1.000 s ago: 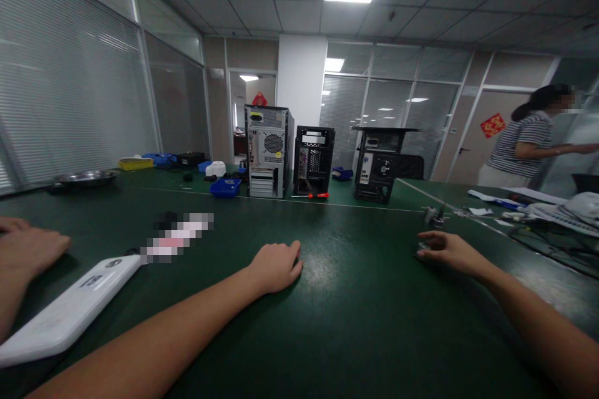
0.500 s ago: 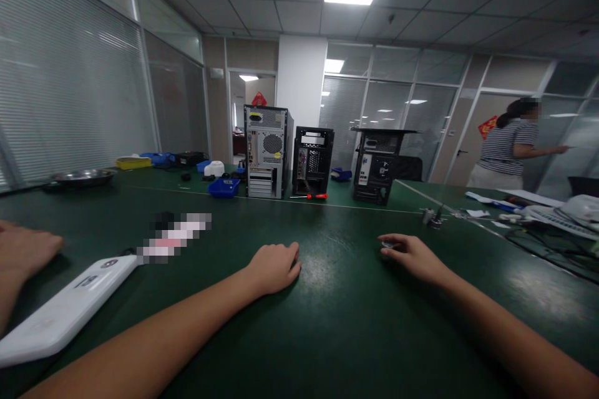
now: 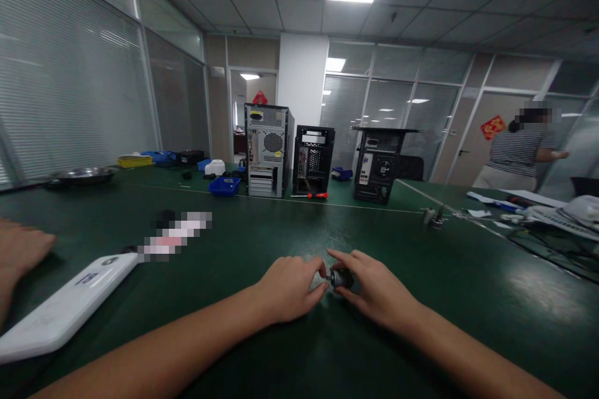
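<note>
Grey metal, a small cylindrical part [image 3: 340,278], sits near the middle of the head view, gripped by the right hand [image 3: 349,277], whose thumb and fingers curve around it. Just to its left, the left hand [image 3: 292,290] curls thumb and forefinger close to the part's narrow end; I cannot tell whether they pinch it. Both are low over the green table [image 3: 262,361]. Farther right stand small metal pieces [image 3: 433,217]. At the near left lies a white flat object [image 3: 70,305], with another person's hand [image 3: 25,246] just beyond it. On the far side, three computer cases [image 3: 267,149] stand upright in a row, a red-handled screwdriver [image 3: 318,195] lying before the middle one and a blue tray [image 3: 224,186] left of the tallest.
</note>
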A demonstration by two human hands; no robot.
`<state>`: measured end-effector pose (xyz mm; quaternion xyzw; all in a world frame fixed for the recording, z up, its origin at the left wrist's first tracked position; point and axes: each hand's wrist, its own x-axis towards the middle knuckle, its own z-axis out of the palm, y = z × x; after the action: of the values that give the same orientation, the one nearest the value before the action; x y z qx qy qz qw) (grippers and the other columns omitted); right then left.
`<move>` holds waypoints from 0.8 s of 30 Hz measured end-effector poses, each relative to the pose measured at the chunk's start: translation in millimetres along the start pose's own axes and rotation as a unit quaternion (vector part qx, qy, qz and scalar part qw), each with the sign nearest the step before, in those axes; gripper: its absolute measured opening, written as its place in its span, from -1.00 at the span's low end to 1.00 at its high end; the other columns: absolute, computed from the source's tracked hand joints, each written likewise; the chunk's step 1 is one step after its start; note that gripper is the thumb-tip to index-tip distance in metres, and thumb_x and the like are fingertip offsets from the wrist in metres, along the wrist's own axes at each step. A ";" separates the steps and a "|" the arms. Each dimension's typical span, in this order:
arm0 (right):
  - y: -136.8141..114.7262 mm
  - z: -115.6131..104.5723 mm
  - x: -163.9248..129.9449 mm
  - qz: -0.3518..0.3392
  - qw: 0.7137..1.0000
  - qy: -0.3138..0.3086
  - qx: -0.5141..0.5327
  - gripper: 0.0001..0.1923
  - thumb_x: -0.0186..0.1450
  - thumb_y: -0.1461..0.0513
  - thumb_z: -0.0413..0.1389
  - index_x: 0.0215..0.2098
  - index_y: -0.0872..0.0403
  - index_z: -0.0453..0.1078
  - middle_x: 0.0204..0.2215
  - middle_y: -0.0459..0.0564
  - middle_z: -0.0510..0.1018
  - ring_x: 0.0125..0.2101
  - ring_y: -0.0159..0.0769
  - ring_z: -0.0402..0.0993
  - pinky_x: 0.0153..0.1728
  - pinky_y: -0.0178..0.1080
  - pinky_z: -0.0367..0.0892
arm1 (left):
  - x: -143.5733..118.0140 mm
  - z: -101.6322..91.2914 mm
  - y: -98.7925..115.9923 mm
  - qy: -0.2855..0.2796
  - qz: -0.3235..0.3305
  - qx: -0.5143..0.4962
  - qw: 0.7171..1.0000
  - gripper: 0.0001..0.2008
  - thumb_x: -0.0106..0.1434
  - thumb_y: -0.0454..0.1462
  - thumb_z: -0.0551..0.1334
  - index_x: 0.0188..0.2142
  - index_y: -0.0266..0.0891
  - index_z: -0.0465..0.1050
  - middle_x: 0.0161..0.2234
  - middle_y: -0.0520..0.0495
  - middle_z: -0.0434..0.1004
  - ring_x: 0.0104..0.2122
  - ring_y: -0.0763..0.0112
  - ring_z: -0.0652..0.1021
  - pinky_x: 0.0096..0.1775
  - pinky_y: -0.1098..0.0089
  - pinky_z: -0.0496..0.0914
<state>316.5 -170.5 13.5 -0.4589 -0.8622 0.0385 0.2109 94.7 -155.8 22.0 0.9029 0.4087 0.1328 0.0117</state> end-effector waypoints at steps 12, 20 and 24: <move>-8.2 -1.2 -2.0 -0.120 0.987 0.033 -0.099 -0.41 0.27 0.28 0.14 0.26 0.08 0.21 -0.11 0.12 0.54 -0.14 -0.17 0.41 -0.13 -0.09 0.33 | -1.8 0.2 3.1 -0.016 0.000 0.038 0.999 -0.67 0.35 -0.09 0.05 0.03 -0.12 0.36 -0.29 -0.13 0.57 -0.31 0.16 0.58 -0.25 0.22 0.44; 0.2 -2.7 0.6 -0.097 0.991 0.040 -0.080 -0.46 0.30 0.27 0.10 0.25 0.03 0.23 -0.10 0.10 0.54 -0.12 -0.16 0.41 -0.10 -0.06 0.34 | 0.3 -5.8 0.0 -0.023 -0.019 0.038 0.999 -0.66 0.35 -0.07 0.05 0.01 -0.12 0.38 -0.29 -0.13 0.56 -0.31 0.17 0.57 -0.25 0.23 0.43; 10.3 -1.5 0.5 -0.038 0.997 0.065 -0.025 -0.53 0.41 0.20 -0.09 0.28 0.02 0.13 0.05 0.11 0.44 0.00 -0.18 0.38 0.04 -0.03 0.29 | 2.3 -5.1 -8.2 -0.020 -0.047 0.028 0.998 -0.68 0.31 -0.06 0.08 -0.05 -0.10 0.44 -0.30 -0.14 0.57 -0.31 0.16 0.57 -0.25 0.24 0.42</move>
<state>324.8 -164.4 12.3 -0.4323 -0.8643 -0.0205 0.2562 88.9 -149.1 26.4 0.8853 0.4537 0.1026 0.0003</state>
